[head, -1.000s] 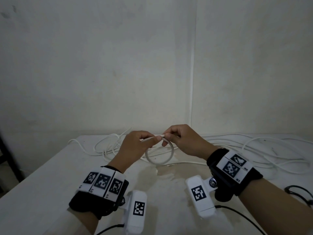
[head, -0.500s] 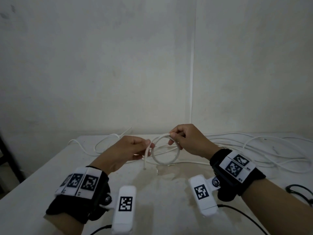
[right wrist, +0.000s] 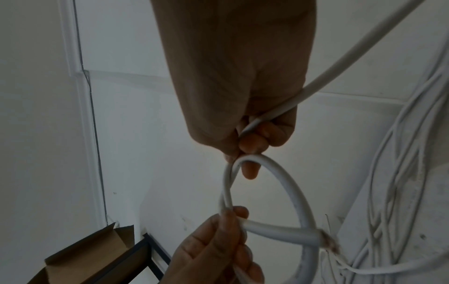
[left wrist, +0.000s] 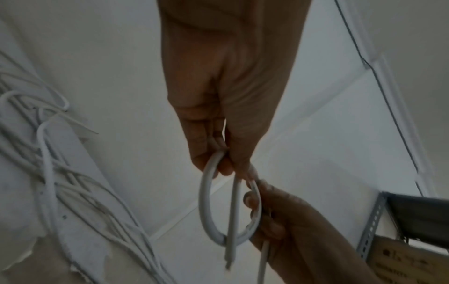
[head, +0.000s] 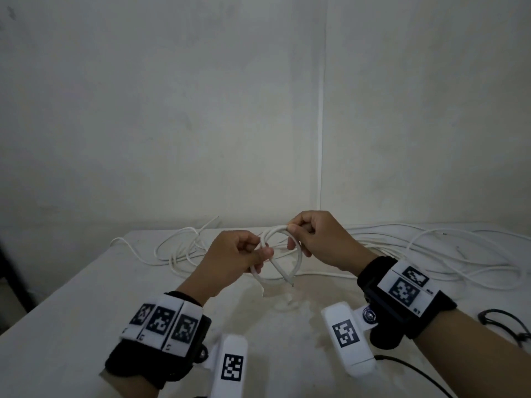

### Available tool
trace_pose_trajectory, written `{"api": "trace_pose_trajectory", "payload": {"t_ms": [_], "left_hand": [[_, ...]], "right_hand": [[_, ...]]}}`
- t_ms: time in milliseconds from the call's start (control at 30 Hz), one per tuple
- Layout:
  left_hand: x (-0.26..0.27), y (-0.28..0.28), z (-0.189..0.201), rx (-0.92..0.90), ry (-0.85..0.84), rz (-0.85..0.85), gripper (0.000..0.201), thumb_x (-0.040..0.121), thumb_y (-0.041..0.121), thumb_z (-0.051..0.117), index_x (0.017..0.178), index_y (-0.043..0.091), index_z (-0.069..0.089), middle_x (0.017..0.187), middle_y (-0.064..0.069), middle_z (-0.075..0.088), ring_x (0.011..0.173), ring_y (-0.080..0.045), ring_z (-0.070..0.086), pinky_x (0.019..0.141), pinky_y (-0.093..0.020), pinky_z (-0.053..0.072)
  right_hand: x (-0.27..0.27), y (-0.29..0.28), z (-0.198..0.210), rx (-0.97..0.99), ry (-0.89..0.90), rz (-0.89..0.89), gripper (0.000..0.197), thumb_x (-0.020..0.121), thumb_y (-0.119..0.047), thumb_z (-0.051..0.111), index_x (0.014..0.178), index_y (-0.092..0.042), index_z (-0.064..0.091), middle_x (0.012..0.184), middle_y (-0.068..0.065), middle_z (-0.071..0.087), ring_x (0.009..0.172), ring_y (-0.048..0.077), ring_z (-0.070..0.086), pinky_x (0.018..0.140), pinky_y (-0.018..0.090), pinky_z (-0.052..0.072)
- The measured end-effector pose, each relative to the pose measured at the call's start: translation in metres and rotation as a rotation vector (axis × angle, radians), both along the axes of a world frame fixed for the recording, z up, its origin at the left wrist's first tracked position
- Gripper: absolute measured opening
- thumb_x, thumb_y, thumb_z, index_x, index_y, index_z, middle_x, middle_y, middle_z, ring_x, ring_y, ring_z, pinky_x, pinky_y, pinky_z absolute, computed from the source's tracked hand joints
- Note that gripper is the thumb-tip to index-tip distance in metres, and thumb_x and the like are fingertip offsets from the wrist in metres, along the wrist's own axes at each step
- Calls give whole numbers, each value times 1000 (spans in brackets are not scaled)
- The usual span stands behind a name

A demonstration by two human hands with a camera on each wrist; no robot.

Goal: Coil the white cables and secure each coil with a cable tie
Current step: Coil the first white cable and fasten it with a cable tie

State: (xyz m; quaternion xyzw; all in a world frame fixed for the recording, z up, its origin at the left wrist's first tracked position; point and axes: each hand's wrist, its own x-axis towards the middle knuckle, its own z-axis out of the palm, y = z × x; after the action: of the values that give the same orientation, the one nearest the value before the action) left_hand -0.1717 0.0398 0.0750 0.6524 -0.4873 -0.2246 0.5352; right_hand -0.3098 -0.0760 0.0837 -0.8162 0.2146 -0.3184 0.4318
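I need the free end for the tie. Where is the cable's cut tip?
Head view, centre: the cut tip hangs below the left hand, just above the table.

Plain pale walls (head: 172, 110) meet at a corner where a thin white conduit (head: 322, 110) runs vertically. Dim light. A white table (head: 71, 326) stands against them.

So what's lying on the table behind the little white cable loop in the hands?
Behind the small white cable loop, loose white cables sprawl over the white table. Both hands hide the stretch directly behind them.
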Motion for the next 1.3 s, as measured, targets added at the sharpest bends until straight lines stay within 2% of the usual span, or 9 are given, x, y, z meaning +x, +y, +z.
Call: {"api": "trace_pose_trajectory", "payload": {"t_ms": [167, 267, 367, 500, 667, 800, 867, 1000, 1300], "left_hand": [[2, -11, -11, -77, -346, 188, 13, 77, 13, 73, 78, 1, 68, 59, -8, 64, 45, -4, 58, 55, -23, 51], [3, -14, -16, -131, -508, 259, 14, 79, 15, 71, 79, 1, 67, 63, -9, 64, 57, -19, 62, 62, -34, 50], [6, -17, -20, -150, -650, 313, 14, 82, 15, 67, 79, 1, 65, 60, 0, 54, 59, -21, 52, 59, -31, 39], [9, -19, -25, -157, -848, 356, 10, 84, 6, 62, 78, -1, 59, 73, -17, 60, 64, -37, 57, 58, -33, 35], [19, -14, -22, -133, -838, 265, 7, 82, 8, 66, 87, 3, 64, 86, -11, 56, 77, -20, 52, 67, -28, 35], [15, -8, -13, 6, -185, -27, 12, 91, 10, 55, 79, 12, 52, 69, -1, 66, 66, -7, 61, 68, -24, 44], [7, -6, -10, 36, -32, -90, 15, 94, 11, 48, 80, 12, 48, 60, 1, 56, 55, -6, 57, 66, -26, 46], [3, -3, -7, 96, -252, -31, 28, 98, 29, 38, 74, 20, 50, 64, 5, 41, 57, -9, 38, 55, -18, 33], [7, 3, -1, 136, -714, -55, 35, 99, 30, 32, 76, 11, 51, 65, 7, 44, 60, -3, 41, 57, -13, 34]], "right_hand": [[3, 2, 2, 66, 43, 0, 22, 95, -13, 48, 74, -13, 55, 58, -1, 61, 35, 3, 40, 41, 15, 35], [5, 6, 3, 86, 71, -10, 24, 95, -13, 46, 72, -13, 52, 57, 0, 58, 33, 1, 38, 40, 14, 33], [7, 8, 3, 118, 95, -13, 24, 96, -14, 46, 72, -13, 51, 57, 0, 56, 34, 3, 38, 41, 15, 34], [10, 14, 1, 193, 101, 13, 24, 96, -15, 47, 72, -12, 51, 57, 1, 56, 37, 7, 37, 41, 17, 33], [10, 10, -4, 250, 33, -1, 25, 96, -13, 47, 71, -11, 51, 57, 3, 54, 33, 4, 35, 41, 17, 32], [6, 6, -5, 239, 4, 1, 24, 95, -13, 48, 72, -11, 54, 53, 0, 55, 38, 7, 36, 44, 19, 32], [4, 4, -5, 205, 12, 1, 23, 95, -13, 48, 74, -11, 54, 53, -1, 56, 43, 10, 37, 46, 20, 33], [-1, 1, -3, 147, 29, 5, 21, 95, -13, 48, 75, -11, 56, 53, -4, 57, 42, 7, 39, 45, 18, 34], [-1, -9, -5, -21, 106, -3, 23, 93, -13, 52, 71, -19, 56, 51, -8, 58, 39, 1, 37, 47, 18, 33]]}}
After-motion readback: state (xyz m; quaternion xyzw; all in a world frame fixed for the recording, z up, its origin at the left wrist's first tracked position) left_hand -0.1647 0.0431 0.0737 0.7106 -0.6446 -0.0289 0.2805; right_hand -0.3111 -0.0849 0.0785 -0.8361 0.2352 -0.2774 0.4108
